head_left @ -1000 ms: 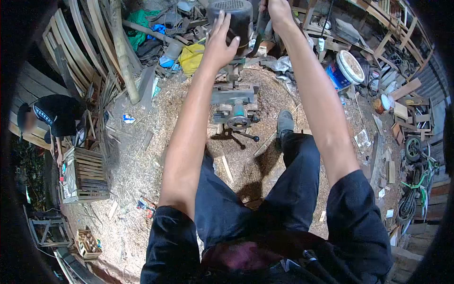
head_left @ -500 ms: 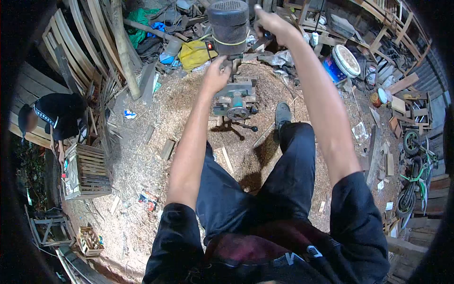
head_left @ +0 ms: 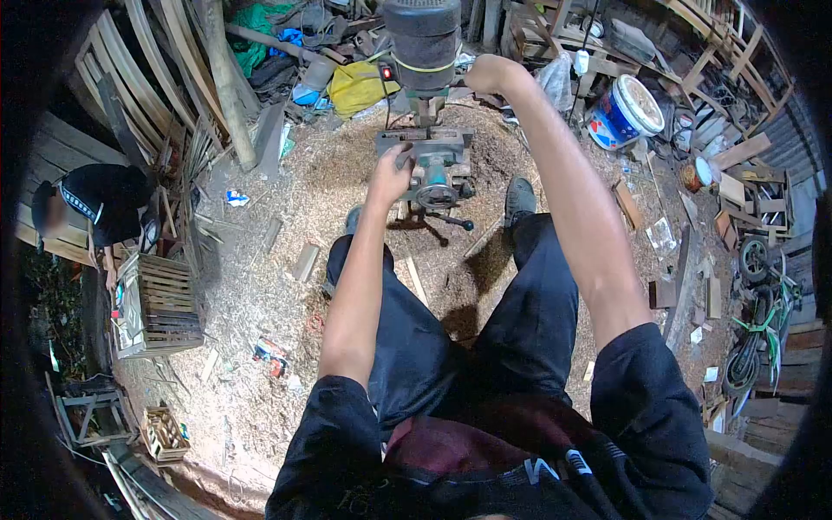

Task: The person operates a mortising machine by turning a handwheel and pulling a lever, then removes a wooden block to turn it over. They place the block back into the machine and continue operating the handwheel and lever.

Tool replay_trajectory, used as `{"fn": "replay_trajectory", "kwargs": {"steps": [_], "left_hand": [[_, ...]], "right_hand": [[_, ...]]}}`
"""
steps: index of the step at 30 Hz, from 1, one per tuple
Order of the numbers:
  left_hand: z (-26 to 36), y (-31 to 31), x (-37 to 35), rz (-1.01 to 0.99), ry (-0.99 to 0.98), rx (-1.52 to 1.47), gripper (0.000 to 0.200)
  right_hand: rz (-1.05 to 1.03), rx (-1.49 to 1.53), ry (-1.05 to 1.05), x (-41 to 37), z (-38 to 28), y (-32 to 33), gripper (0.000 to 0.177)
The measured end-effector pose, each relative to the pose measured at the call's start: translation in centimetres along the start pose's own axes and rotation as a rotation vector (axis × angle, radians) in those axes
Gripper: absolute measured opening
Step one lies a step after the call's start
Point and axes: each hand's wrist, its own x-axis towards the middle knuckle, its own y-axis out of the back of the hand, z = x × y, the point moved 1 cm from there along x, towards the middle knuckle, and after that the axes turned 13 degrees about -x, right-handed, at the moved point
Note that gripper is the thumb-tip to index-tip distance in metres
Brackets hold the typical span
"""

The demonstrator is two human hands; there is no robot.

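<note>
A drill press stands on the sawdust floor in front of me, with its dark motor head (head_left: 423, 39) at the top of the view. My left hand (head_left: 390, 169) is down at the green-grey machine table (head_left: 429, 139), its fingers curled over the left edge. My right hand (head_left: 485, 74) is a fist at the right side of the motor head, closed on the feed handle, and the head hides most of its fingers. A crank wheel (head_left: 436, 195) sits below the table. My two shoes stand either side of the base.
Another person (head_left: 95, 204) in black crouches at the far left by a slatted wooden crate (head_left: 156, 303). Bent wooden strips (head_left: 139, 69) lean at back left. A blue-white bucket (head_left: 628, 113), a yellow bag (head_left: 360, 87), wood offcuts and a bicycle (head_left: 763, 329) lie around.
My left hand came off the motor head and dropped to the machine table. My right hand moved lower beside the head. My view shifted slightly toward the machine.
</note>
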Motion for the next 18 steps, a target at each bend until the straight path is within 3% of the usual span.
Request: {"fn": "replay_trajectory", "kwargs": {"steps": [4,6,12,16,18], "left_hand": [[0.4,0.2,-0.6,0.006,-0.022,0.024,0.034],[-0.6,0.3,-0.2,0.004,-0.058,-0.109,0.033],[2.1,0.6,0.4,-0.019,-0.029,-0.194,0.031],[3.6,0.2,0.0,-0.021,0.004,-0.168,0.029],[2.2,-0.7,-0.2,-0.019,-0.033,-0.134,0.03]], "right_hand": [[0.118,0.162,-0.088,-0.4,0.1,-1.2,0.036],[0.118,0.239,-0.15,0.6,0.6,-2.8,0.035],[0.255,0.231,-0.116,0.8,0.7,-3.9,0.036],[0.158,0.251,-0.126,1.4,0.9,-4.1,0.038],[0.208,0.23,-0.13,1.2,0.7,-4.4,0.038]]}}
